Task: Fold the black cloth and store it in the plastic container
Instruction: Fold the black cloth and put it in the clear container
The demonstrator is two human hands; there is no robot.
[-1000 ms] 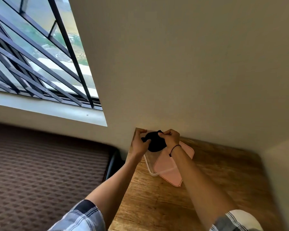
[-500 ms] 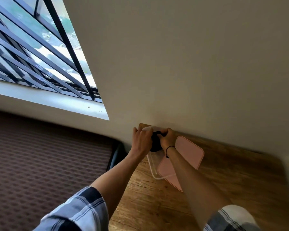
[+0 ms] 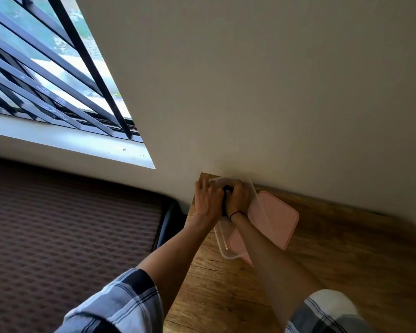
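Note:
A clear plastic container [image 3: 222,246] stands at the far left corner of the wooden table [image 3: 334,265], against the wall. My left hand [image 3: 208,200] and my right hand [image 3: 238,197] are pressed together over its far end. Only a thin strip of the black cloth [image 3: 227,191] shows between them; both hands grip it, down inside the container's rim. The rest of the cloth is hidden by my hands. The pink lid [image 3: 277,218] lies flat beside and partly under the container, on its right.
The wall rises right behind the container. The table's left edge drops off to a dark patterned mattress [image 3: 70,224] below. A barred window [image 3: 41,75] is at the upper left.
The cloth was a round black bundle held above the container; my hands have closed around it and lowered it into the container, so little of it shows. The view shifted.

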